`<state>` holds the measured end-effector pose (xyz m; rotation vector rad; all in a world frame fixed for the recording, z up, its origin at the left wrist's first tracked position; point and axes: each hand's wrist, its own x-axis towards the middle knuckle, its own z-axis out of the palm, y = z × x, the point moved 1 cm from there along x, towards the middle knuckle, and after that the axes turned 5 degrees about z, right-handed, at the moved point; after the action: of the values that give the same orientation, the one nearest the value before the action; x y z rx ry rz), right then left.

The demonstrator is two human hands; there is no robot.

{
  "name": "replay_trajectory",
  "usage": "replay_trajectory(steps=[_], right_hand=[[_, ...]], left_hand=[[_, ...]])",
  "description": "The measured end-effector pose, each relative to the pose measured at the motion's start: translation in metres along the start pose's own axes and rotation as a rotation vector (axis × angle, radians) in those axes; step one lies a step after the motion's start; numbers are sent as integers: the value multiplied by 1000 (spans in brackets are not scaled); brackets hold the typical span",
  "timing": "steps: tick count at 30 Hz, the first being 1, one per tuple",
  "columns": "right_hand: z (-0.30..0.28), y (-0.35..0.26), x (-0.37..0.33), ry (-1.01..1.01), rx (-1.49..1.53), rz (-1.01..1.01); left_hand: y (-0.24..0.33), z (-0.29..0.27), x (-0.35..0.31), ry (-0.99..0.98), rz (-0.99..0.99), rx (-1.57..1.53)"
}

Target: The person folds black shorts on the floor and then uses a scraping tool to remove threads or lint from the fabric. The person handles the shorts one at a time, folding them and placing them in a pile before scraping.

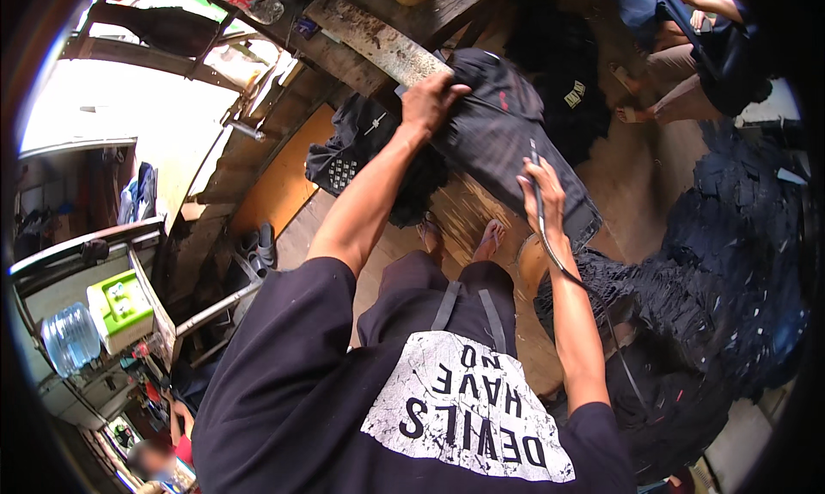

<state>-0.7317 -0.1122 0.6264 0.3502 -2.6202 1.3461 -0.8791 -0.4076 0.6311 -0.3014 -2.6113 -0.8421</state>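
Observation:
A dark garment [498, 129], seemingly trousers, stretches in front of me from the end of a worn wooden board [378, 40]. My left hand [427, 107] grips its left edge near the board's end, fingers curled over the cloth. In my right hand [543, 195] is a thin pen-like tool, its tip pointing up over the fabric. A black hose or cord [560, 264] runs from the tool down along my forearm. The tool's exact kind is too small to make out.
Dark clothes [357, 142] with light patches hang left of the garment. Piles of dark cloth [730, 228] cover the floor at right. Another person's legs [679, 90] show at the upper right. Slippers [258, 249] and a blue water bottle [70, 339] stand at left.

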Motion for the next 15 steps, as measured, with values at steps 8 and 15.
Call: replay_trajectory(steps=[8, 15], right_hand=[[14, -23, 10, 157, -40, 52], [29, -26, 13, 168, -100, 135]], left_hand=[[36, -39, -45, -386, -447, 29], [30, -39, -20, -688, -316, -235]])
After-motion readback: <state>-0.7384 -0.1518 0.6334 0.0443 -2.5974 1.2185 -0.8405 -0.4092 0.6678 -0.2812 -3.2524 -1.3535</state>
